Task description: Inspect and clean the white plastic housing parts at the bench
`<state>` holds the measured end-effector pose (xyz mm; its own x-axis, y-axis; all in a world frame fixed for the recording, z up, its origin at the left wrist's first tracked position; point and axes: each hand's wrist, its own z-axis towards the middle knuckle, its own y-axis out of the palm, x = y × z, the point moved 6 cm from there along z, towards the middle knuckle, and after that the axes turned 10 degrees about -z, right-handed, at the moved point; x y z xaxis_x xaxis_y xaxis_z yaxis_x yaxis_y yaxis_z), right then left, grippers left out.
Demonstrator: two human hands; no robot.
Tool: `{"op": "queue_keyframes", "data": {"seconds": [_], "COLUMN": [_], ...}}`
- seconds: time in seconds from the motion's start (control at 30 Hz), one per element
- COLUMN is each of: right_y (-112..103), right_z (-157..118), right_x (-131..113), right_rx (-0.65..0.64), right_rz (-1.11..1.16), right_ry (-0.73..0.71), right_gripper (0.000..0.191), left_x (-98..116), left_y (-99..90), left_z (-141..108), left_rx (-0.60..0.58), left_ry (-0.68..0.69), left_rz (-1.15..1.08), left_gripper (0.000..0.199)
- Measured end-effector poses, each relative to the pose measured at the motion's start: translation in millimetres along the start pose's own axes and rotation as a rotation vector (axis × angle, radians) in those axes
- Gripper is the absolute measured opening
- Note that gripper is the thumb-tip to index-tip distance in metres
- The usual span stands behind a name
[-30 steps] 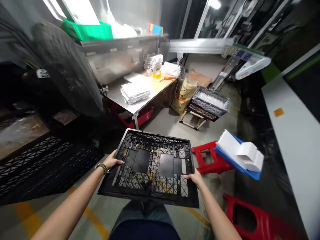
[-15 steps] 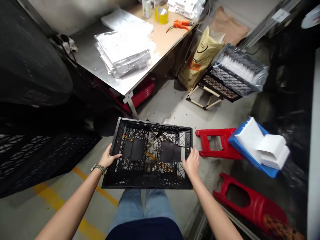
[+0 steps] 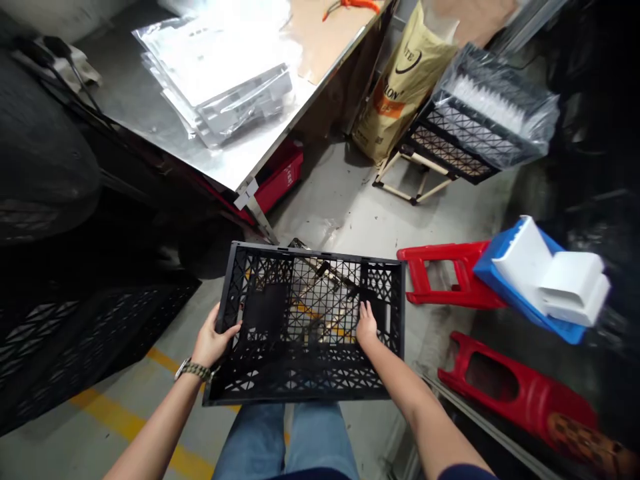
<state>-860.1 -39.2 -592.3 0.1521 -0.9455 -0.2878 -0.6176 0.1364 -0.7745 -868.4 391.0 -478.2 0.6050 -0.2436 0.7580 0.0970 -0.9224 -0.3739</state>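
Observation:
A black plastic lattice crate (image 3: 320,393) is in front of my legs, its open side facing me. My left hand (image 3: 213,337) is closed around its left rim, thumb on the inside and the other fingers mostly behind the wall. My right hand (image 3: 367,325) reaches into the crate, fingers stretched out beside a dark flat panel (image 3: 381,313) at the right; whether they touch it I cannot tell. Another dark panel (image 3: 267,310) shows at the left inside. Through the lattice floor and yellow lines are visible.
Ahead left is a metal table (image 3: 165,133) with bagged white sheets (image 3: 230,60). A tan sack (image 3: 400,80) and a plastic-covered crate (image 3: 480,113) on a small frame stand beyond. At right are red stools (image 3: 440,273), a blue tray (image 3: 565,320) with white pieces, and a red plastic piece (image 3: 515,387).
My right hand has left the crate's right rim and moved inside it. The crate now sits slightly lower and more to the right in view. Fewer dark panels stand out inside.

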Motion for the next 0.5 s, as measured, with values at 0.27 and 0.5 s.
{"op": "queue_keyframes", "data": {"seconds": [0.27,0.5], "right_y": [-2.4,-55.5], "right_z": [-12.9,-57.4], "right_x": [2.8,-5.8], "right_rx": [0.026,0.23], "right_rz": [0.069,0.073], "right_ry": [0.063,0.313], "right_gripper": [0.046,0.06], "left_x": [-19.7,-23.5], "left_y": [-25.3,-29.6], "left_z": [6.6,20.9], "left_rx": [0.202,0.173], "left_ry": [-0.1,-0.137], "left_rz": [0.26,0.339], "left_gripper": [0.079,0.08]}}
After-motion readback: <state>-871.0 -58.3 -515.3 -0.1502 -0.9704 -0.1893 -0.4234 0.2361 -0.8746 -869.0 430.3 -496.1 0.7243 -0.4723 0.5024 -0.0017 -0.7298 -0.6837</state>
